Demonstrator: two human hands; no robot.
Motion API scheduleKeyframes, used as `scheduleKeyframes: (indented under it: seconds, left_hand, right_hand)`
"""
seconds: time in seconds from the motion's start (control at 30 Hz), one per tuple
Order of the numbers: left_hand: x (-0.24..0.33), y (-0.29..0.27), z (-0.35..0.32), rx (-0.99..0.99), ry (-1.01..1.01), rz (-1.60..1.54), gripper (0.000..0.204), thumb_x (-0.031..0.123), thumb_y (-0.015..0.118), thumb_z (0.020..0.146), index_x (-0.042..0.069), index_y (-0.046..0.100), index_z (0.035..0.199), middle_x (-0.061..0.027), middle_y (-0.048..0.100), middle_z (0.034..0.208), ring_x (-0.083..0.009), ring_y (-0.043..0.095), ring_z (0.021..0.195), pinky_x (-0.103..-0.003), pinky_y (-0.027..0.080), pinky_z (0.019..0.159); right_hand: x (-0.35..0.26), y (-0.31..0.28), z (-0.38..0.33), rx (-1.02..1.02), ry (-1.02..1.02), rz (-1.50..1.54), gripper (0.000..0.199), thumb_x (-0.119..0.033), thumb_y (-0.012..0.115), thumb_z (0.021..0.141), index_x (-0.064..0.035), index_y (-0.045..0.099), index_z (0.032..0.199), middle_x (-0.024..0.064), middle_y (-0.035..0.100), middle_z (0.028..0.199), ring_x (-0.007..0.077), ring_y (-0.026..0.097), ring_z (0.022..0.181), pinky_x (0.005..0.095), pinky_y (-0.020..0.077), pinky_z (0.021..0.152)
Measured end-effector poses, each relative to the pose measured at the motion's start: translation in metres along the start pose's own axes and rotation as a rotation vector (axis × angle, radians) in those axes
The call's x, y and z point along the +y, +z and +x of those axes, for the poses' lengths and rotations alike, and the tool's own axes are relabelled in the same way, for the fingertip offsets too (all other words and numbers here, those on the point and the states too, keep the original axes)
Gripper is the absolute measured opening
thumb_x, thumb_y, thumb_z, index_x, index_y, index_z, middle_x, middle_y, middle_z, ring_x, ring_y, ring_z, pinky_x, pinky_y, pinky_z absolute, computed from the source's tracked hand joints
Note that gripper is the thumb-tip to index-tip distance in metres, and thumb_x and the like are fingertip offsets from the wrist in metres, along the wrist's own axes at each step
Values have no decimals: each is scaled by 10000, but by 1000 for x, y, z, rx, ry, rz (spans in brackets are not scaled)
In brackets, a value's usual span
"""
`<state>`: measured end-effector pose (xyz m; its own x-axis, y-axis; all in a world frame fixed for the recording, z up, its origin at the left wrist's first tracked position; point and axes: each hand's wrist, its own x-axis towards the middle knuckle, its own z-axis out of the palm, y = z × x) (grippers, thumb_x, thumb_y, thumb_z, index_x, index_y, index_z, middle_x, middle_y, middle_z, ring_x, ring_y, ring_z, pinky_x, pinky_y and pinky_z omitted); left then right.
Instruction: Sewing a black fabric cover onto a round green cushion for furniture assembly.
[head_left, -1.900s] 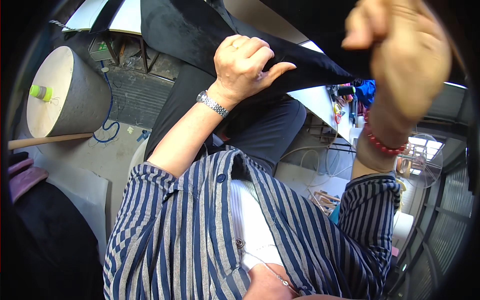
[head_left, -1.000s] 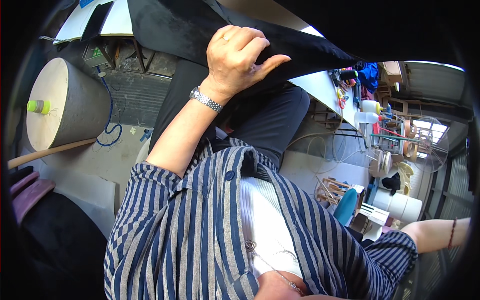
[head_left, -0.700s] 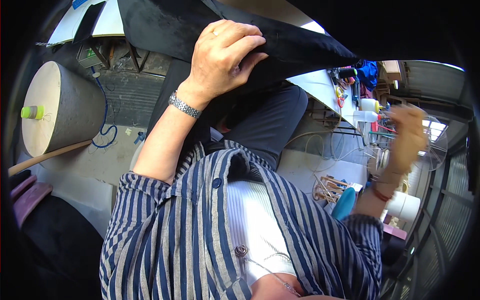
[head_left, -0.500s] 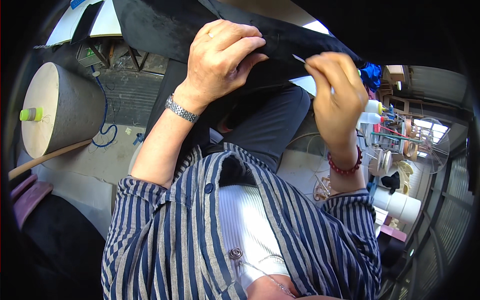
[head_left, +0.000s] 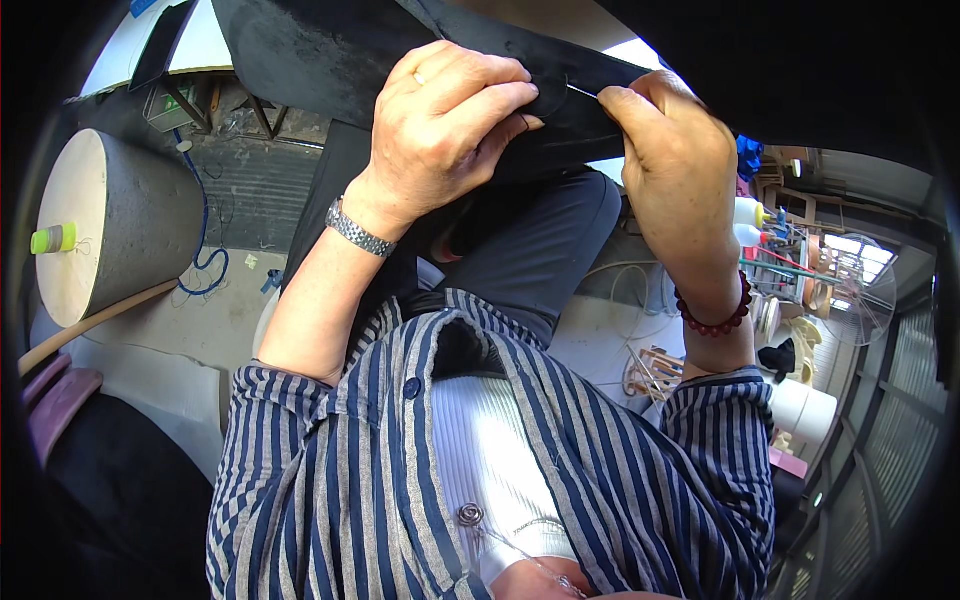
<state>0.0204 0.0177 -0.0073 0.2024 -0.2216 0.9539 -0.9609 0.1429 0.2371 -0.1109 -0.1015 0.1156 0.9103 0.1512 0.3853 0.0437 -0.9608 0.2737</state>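
Note:
A large sheet of black fabric [head_left: 330,60] hangs across the top of the head view, over my lap. My left hand [head_left: 450,120], with a metal watch on its wrist, grips a fold of that fabric with fingers curled over it. My right hand [head_left: 665,140], with a red bead bracelet at the wrist, is pressed to the same fold just to the right. Its thumb and fingers pinch a thin needle [head_left: 582,92] that points left into the cloth. The two hands are almost touching.
A big grey round drum [head_left: 110,230] with a yellow-green spool [head_left: 52,239] stands at the left, a blue cable [head_left: 205,250] beside it. A white table edge [head_left: 180,50] is top left. White bottles [head_left: 748,222], a fan [head_left: 860,300] and white rolls [head_left: 805,410] crowd the right.
My right hand left the fabric, reached far out to the right and came back to the fold with a needle. My left hand kept its grip on the fabric throughout.

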Motion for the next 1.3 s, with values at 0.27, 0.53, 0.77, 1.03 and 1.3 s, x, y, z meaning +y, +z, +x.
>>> scheduleKeyframes:
  seconds: [0.27, 0.53, 0.77, 1.03, 1.3]
  left_hand:
    - [0, 2, -3, 9, -14, -8, 218, 127, 766, 684, 84, 671, 875, -31, 659, 901, -196, 628, 821, -326, 476, 761]
    - [1, 2, -3, 17, -11, -4, 218, 125, 768, 681, 86, 670, 872, -30, 660, 902, -189, 632, 823, -325, 477, 767]
    - [1, 2, -2, 33, -2, -6, 220, 125, 772, 677, 87, 666, 866, -31, 659, 901, -182, 636, 820, -323, 479, 775]
    - [1, 3, -3, 31, -7, 0, 221, 121, 773, 672, 86, 670, 864, -31, 660, 894, -184, 636, 812, -322, 480, 772]
    - [2, 5, -3, 56, 3, 18, 219, 112, 770, 666, 77, 669, 857, -34, 655, 875, -185, 626, 777, -318, 485, 742]
  right_hand:
    - [-4, 2, 5, 10, -22, -43, 140, 24, 669, 611, -17, 611, 732, 109, 606, 753, 250, 637, 658, 329, 507, 553]
    - [-7, 4, 6, -14, 32, -25, 137, 65, 647, 654, -12, 641, 767, 122, 623, 750, 258, 639, 647, 306, 503, 569]
    - [-3, 14, 1, 99, 100, 138, 106, 96, 646, 723, 26, 658, 801, 133, 637, 744, 241, 634, 648, 272, 502, 592]
    - [-5, 20, 2, 162, 132, 208, 78, 87, 677, 714, 32, 659, 767, 123, 635, 723, 219, 633, 650, 261, 491, 582]
    - [-9, 42, 6, 323, 125, 196, 81, -17, 694, 688, -55, 629, 718, 62, 613, 656, 247, 607, 616, 353, 430, 603]
